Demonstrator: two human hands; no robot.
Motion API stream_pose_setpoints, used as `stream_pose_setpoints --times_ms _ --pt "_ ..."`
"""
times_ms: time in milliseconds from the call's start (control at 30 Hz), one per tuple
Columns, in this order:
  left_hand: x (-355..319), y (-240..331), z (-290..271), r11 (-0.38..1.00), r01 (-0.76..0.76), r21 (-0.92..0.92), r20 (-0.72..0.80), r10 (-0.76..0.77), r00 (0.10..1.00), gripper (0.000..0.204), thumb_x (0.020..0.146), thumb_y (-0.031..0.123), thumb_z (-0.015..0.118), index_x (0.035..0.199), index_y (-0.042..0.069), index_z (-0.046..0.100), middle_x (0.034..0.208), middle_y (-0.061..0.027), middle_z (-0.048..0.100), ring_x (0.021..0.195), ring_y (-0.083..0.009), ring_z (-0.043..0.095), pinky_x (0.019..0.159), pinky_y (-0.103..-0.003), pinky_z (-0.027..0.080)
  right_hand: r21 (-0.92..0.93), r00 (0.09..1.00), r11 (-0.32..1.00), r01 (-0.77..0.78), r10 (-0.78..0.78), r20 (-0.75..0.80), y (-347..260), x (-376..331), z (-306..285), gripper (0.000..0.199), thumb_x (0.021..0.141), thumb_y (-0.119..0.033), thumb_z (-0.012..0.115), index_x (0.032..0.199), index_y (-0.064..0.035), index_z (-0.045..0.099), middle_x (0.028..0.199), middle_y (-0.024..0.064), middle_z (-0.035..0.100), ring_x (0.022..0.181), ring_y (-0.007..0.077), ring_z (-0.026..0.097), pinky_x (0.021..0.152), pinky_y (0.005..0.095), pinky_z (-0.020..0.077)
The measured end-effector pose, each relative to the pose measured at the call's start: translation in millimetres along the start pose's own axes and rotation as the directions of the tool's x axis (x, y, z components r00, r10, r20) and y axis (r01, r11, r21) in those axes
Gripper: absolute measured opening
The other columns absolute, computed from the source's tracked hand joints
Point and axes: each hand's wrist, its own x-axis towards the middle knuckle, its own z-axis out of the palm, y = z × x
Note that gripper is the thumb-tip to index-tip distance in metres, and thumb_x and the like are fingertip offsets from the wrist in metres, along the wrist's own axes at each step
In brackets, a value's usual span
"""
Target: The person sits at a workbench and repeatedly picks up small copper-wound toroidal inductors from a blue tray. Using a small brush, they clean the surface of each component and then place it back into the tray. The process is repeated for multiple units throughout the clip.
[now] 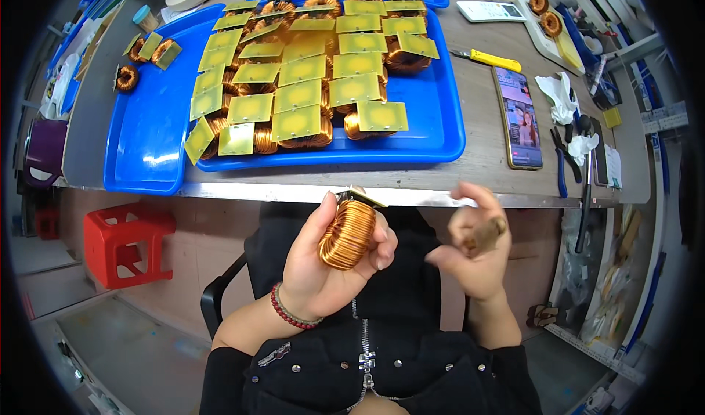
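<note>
In front of my body, my left hand (334, 250) is closed round a copper-wound toroidal coil (348, 233). A small board (365, 197) sits at the coil's top end, seen nearly edge-on. To the right, my right hand (476, 250) is apart from the coil, its thumb and forefinger spread. Its other fingers are curled on a small tan-brown object (485, 235), too blurred for me to name. Beyond both hands, a blue tray (411, 154) on the bench carries many similar coils topped with yellow-green boards (297, 97).
Another blue tray (143, 172) at left holds a few coils (127, 78). On the bench's right lie a phone (518, 117), a yellow-handled cutter (496, 60), pliers (564, 165) and crumpled tissue (559, 98). The bench's metal edge (257, 192) runs just beyond my hands. A red stool (126, 244) stands at left.
</note>
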Motion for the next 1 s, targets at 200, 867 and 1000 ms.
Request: stream_pose_setpoints --times_ms 200,867,1000 --pt "-4.3 -2.8 4.7 0.960 0.010 0.280 -0.063 0.008 0.998 0.055 0.093 0.051 0.025 0.117 0.004 0.041 0.102 -0.0101 0.051 0.093 -0.0221 0.048 0.081 -0.035 0.039 -0.205 0.950 0.939 0.276 -0.234 0.208 -11.7 26.8 43.9 0.080 0.054 -0.018 0.085 0.121 0.0014 0.046 0.102 0.0100 0.053 0.077 0.0105 0.053 0.062 0.0216 0.0442" --pt "3.8 10.9 -19.0 -0.253 -0.664 0.704 0.696 0.433 0.573 0.046 0.061 0.000 0.076 0.100 0.002 0.053 0.102 -0.0173 0.061 0.099 -0.0300 0.059 0.091 -0.040 0.044 0.342 0.976 0.939 -0.048 -0.030 0.218 10.9 16.8 37.6 0.058 0.084 -0.031 0.060 0.127 0.0026 0.041 0.110 0.0077 0.053 0.092 0.0097 0.052 0.079 0.0234 0.0412" --pt "-3.0 13.2 -13.3 -0.255 -0.586 0.769 0.632 0.442 0.636 0.042 0.060 -0.005 0.074 0.097 0.001 0.055 0.099 -0.0165 0.062 0.094 -0.0268 0.061 0.085 -0.036 0.048 -0.430 0.779 0.716 0.550 -0.626 -0.045 2.4 18.4 5.5 0.037 0.085 -0.035 0.058 0.102 -0.0031 0.064 0.093 0.0094 0.057 0.061 0.0116 0.052 0.050 0.0225 0.0384"
